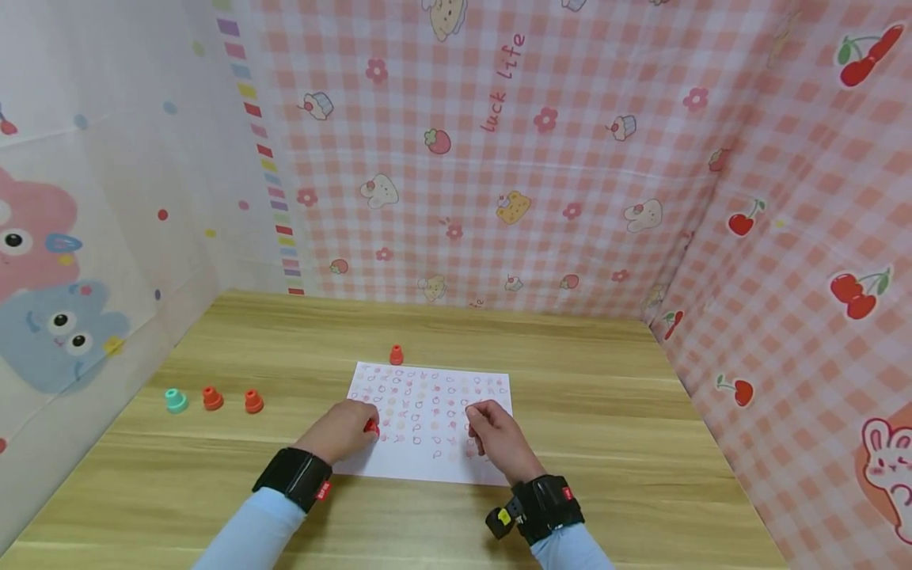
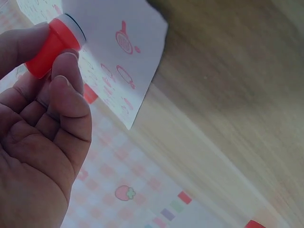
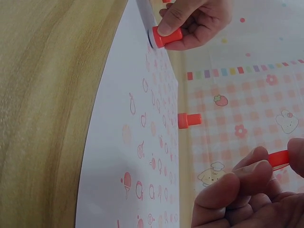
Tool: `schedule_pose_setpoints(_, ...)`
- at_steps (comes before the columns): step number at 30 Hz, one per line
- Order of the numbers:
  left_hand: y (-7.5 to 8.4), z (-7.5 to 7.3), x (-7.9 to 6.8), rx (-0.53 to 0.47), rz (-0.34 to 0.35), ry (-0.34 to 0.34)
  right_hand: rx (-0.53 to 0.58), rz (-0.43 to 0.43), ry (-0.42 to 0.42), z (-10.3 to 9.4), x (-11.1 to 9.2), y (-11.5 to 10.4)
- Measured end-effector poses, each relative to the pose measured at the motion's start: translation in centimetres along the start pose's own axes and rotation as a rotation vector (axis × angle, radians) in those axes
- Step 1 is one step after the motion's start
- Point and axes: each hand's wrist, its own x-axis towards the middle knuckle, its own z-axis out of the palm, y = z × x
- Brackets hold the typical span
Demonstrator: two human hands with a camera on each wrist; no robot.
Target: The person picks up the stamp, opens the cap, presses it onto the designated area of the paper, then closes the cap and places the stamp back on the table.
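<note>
Over the left part of a white sheet of paper [image 1: 399, 463], my left hand [image 1: 345, 431] pinches a red stamp [image 2: 50, 45] between thumb and fingers. The stamp's pale end with a dark rim faces the sheet, right at its surface in the right wrist view. Rows of small red and pale orange prints cover much of the paper. Above the sheet's right part is my right hand [image 1: 496, 438], its thumb and fingertips pinching a small red ring-like piece [image 3: 279, 159], probably a cap, mostly hidden by the fingers.
One red stamp [image 1: 396, 355] stands just past the paper's far edge. To the left, a teal stamp [image 1: 175, 400] and two red stamps, one [image 1: 212, 398] beside the other [image 1: 252, 401], stand on the wooden table [image 1: 598, 443]. Patterned cloth [image 1: 456, 158] walls the back and sides.
</note>
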Motion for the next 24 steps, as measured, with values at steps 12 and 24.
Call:
schedule_pose_setpoints(12, 0.48, 0.10, 0.48, 0.069, 0.016, -0.042, -0.007, 0.010, 0.000, 0.02, 0.10, 0.30)
schedule_pose_setpoints(24, 0.29, 0.77, 0.28, 0.121, 0.084, 0.028, -0.029, 0.026, 0.004, 0.23, 0.20, -0.15)
